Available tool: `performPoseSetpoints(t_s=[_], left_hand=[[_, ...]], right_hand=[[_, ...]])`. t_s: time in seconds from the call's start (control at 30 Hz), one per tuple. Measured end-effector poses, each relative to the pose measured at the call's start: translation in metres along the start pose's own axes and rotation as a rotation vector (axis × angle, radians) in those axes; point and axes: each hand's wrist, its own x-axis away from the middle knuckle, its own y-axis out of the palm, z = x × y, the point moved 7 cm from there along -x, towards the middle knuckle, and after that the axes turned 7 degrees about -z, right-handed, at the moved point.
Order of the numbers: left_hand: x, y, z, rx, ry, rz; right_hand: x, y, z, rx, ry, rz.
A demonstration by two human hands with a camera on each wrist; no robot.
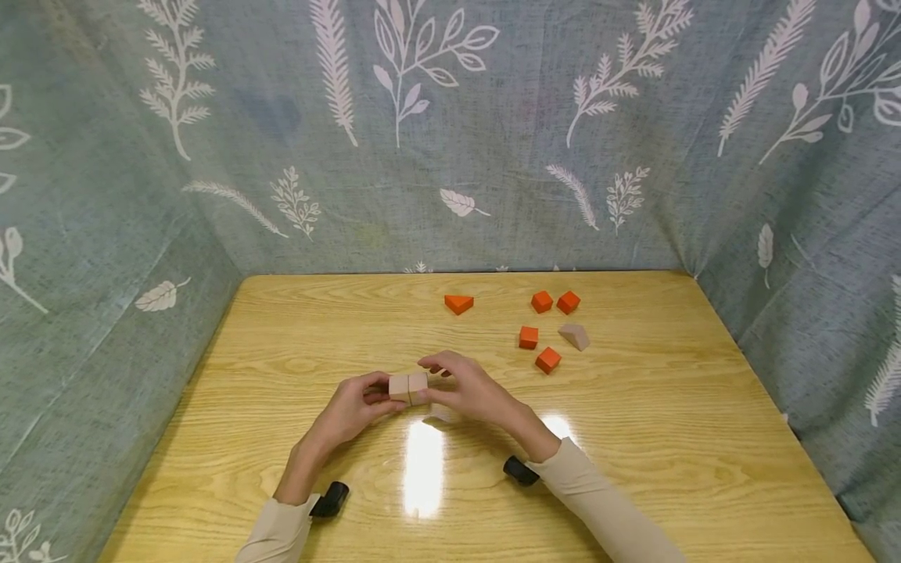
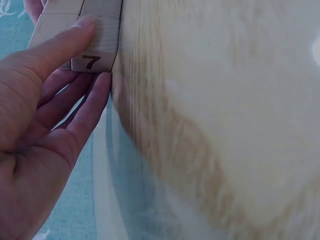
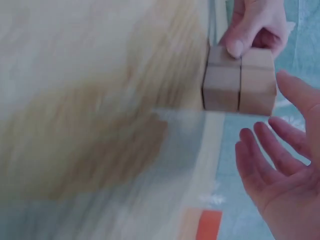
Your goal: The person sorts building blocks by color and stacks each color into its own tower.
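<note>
Plain wooden blocks (image 1: 408, 389) sit pressed together on the tabletop, with straight seams between them. One bears a dark number 7 in the left wrist view, on the block (image 2: 95, 50) nearest the camera. My left hand (image 1: 350, 407) grips the group from the left, its thumb (image 2: 65, 42) on top and fingers against the side. On the other side, my right hand (image 1: 468, 385) has its fingers spread and loosely bent beside the blocks (image 3: 240, 87). In the right wrist view its thumb is just off their edge. A pale wooden piece (image 1: 438, 414) lies partly hidden under the right hand.
Toward the back right lie several red blocks (image 1: 529, 337) and a pale wedge-like block (image 1: 575, 336). A red triangular block (image 1: 459, 303) is near the table's back edge. Patterned curtains (image 1: 450, 156) enclose the wooden table (image 1: 317, 336) at the back and sides.
</note>
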Motion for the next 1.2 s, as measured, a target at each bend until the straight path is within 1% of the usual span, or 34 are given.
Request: performPoseSetpoints(t_s=[0.23,0.53,0.77,0.97,1.2], left_hand=[[0.0,0.0,-0.002,-0.008,-0.034,0.006],[0.0,0.001,-0.001,-0.028,-0.032,0.004],[0.001,0.002,-0.002,-0.023,-0.033,0.014],[0.001,0.002,-0.002,-0.017,-0.029,0.014],[0.002,0.002,-0.001,-0.023,-0.025,0.015]], right_hand=[[0.016,-0.03,0.01,0.019,-0.01,0.108],[0.045,-0.07,0.026,0.09,-0.03,0.264],[0.072,-0.1,0.043,0.135,0.045,0.359],[0.092,-0.124,0.057,0.163,0.069,0.43],[0.114,-0.145,0.079,0.193,0.183,0.499]])
